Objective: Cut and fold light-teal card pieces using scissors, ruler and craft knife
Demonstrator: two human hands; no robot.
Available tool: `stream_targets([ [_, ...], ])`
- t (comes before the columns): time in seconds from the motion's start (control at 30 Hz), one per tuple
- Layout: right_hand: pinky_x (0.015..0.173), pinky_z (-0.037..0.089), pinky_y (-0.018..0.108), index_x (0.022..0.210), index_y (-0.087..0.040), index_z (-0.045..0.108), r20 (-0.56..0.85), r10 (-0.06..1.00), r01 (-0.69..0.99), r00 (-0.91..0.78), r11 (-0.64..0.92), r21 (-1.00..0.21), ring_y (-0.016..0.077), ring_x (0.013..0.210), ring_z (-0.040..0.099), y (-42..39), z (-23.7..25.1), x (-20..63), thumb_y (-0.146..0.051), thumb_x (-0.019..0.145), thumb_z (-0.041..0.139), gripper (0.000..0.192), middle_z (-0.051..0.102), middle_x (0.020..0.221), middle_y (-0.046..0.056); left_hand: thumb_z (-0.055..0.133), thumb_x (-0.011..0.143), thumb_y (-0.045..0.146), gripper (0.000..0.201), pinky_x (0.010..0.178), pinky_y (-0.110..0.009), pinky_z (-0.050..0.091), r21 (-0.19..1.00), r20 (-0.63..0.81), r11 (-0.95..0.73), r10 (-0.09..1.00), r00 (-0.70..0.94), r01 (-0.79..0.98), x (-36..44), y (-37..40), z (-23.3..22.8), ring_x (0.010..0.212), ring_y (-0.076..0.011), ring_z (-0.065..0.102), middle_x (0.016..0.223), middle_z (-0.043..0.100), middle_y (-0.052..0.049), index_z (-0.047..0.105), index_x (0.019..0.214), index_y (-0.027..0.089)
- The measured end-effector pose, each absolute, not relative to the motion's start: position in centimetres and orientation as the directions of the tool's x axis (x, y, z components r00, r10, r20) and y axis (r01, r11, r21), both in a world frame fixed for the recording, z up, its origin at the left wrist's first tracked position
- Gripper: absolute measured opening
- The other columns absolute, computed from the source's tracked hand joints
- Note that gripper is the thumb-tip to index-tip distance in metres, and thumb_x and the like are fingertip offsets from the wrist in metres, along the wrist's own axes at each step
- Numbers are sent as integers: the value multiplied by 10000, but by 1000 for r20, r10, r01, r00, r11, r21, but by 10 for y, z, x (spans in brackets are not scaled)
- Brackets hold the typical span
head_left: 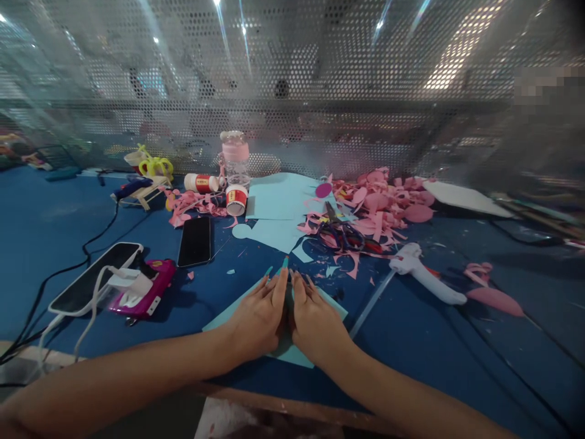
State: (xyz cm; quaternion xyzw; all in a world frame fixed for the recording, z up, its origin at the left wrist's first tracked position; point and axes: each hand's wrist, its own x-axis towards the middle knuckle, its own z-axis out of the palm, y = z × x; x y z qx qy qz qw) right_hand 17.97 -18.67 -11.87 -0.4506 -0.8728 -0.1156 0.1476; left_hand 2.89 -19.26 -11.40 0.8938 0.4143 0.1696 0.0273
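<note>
Two hands are lying flat and open, side by side, on a light blue paper sheet (219, 317) near the tabletop's front edge: left hand (258, 317) and right hand (315, 320) are pressing down with fingers stretched forward. Scissors (342, 235) are sitting among pink scraps (388, 198) toward the back edge, and a glue gun (423, 274) is lying to the right.

A black phone (195, 241) lies left of centre, a white phone (94, 278) and pink case (145, 288) at lower left, two glue sticks (201, 183) and a pink-capped bottle (236, 157) above, scissors (342, 231) among pink paper scraps (388, 201), and a white glue gun (427, 277) at right.
</note>
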Motion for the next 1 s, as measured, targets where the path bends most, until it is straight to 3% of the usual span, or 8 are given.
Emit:
stream_targets([
  [0.23,950,452,340,1244,66,438,378,746,822,-548,564,79,259,1138,540,-188,-120,180,-50,661,423,594,557,1211,254,444,736,119,956,992,-468,396,168,227,-650,757,613,741,28,-192,-115,1178,-319,492,1284,481,-264,-297,1325,-15],
  [0.43,948,459,318,1234,73,418,436,712,817,-551,567,107,249,1105,566,-191,-121,181,-45,683,421,563,594,1161,250,449,723,105,972,930,-447,449,133,271,-654,747,607,745,30,-192,-115,1088,-308,565,1225,536,-253,-311,1317,-19],
  [0.63,961,455,396,1341,111,213,433,727,833,-533,540,119,294,1182,494,-190,-124,182,-38,675,416,712,515,1241,292,440,727,100,945,890,-432,476,109,299,-648,745,597,754,32,-193,-117,1032,-299,597,1157,581,-255,-278,1322,-55],
  [0.83,932,476,377,1243,114,400,446,716,828,-537,549,115,302,1122,545,-190,-124,183,-69,682,420,590,562,1177,296,392,771,80,868,918,-428,466,99,304,-648,742,597,755,32,-195,-117,1020,-275,608,1124,609,-235,-254,1335,-50],
  [1.0,932,469,382,1306,127,319,418,732,824,-539,561,80,300,1151,521,-189,-126,184,-74,687,407,657,546,1197,297,395,763,97,801,973,-458,425,111,346,-651,734,584,751,31,-195,-116,1179,-311,493,1264,493,-277,-106,1373,-41],
])
